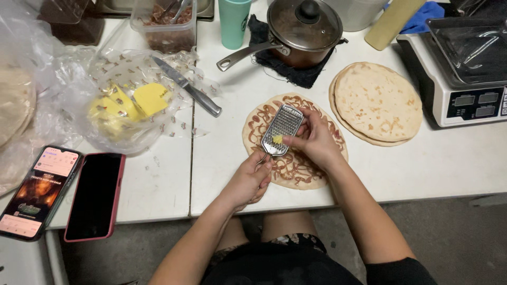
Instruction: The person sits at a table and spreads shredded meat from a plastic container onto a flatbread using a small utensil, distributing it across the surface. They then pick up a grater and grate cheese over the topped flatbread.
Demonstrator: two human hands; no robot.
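Note:
My left hand (249, 179) grips the handle of a small metal grater (283, 128), which is tilted over a round flatbread (306, 174) streaked with brown sauce. Against the grater's face my right hand (316, 140) presses a small piece of yellow cheese (277, 139). The flatbread lies on the white table (222, 153) near its front edge. More yellow cheese (132, 103) sits on a clear plastic bag to the left.
A stack of plain flatbreads (377, 101) lies to the right, a digital scale (465, 79) beyond it. A lidded pot (303, 31), a teal cup (234, 21) and a tub (166, 26) stand at the back. A knife (187, 87) rests on the bag. Two phones (68, 192) lie at the left.

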